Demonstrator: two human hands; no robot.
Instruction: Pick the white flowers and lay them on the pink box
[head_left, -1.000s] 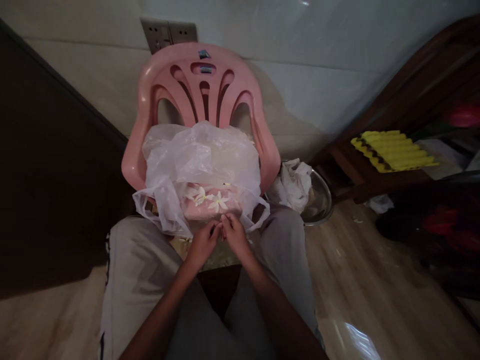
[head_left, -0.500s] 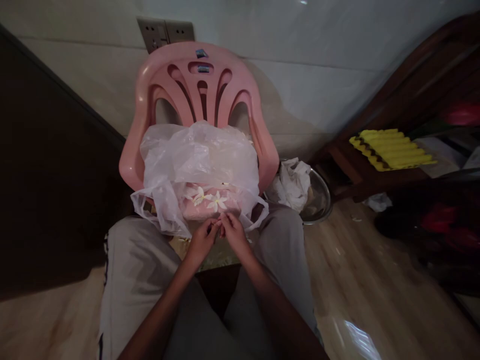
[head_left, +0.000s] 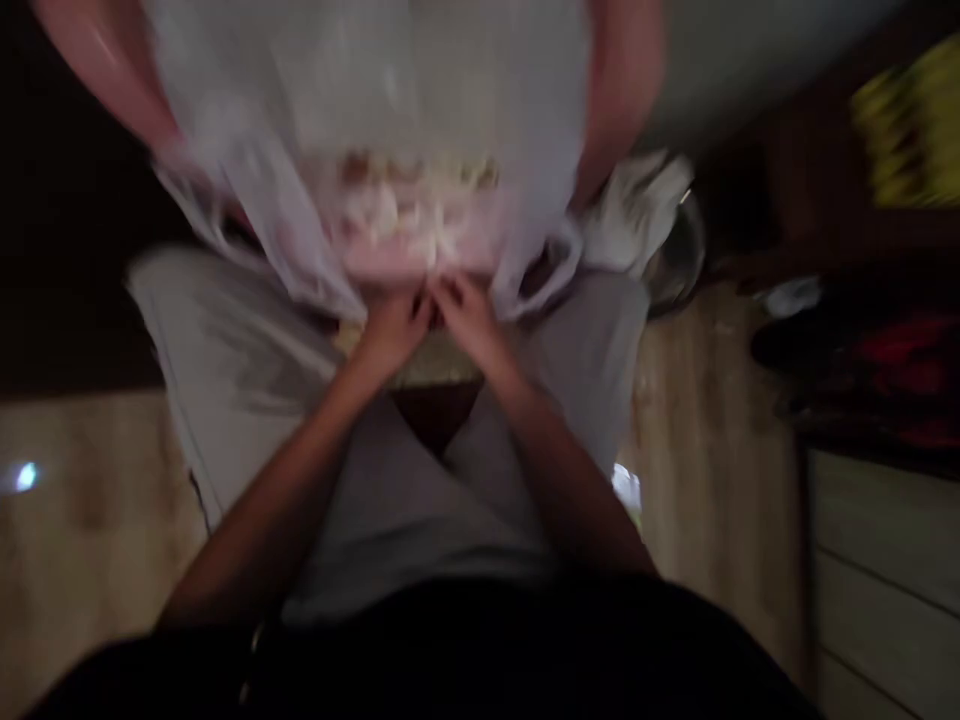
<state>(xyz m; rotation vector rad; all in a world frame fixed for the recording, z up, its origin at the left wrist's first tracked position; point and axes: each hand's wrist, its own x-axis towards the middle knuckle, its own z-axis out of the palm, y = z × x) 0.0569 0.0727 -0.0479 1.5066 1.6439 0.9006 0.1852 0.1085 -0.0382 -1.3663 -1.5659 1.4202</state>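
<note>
My left hand (head_left: 396, 325) and my right hand (head_left: 469, 318) meet between my knees, fingers closed and fingertips together. Whatever they pinch is too small and blurred to make out. Just beyond the fingertips lies a white star-shaped flower (head_left: 437, 242) on a pink surface. Another white flower (head_left: 379, 212) rests to its left, and small yellowish pieces (head_left: 480, 175) lie farther back. A thin white plastic bag (head_left: 247, 130) surrounds this spot on the seat of a pink plastic chair (head_left: 626, 90), its loop handles hanging at either side.
To the right, a metal basin (head_left: 688, 265) on the floor holds crumpled whitish plastic (head_left: 637, 210). A ridged yellow object (head_left: 919, 130) sits on dark furniture at upper right. A dark panel (head_left: 60, 260) stands on the left. My trouser legs (head_left: 217, 330) flank the chair front.
My view has tipped down and nearer, so the chair back and wall socket are out of sight. Both hands remain together at the bag's front edge.
</note>
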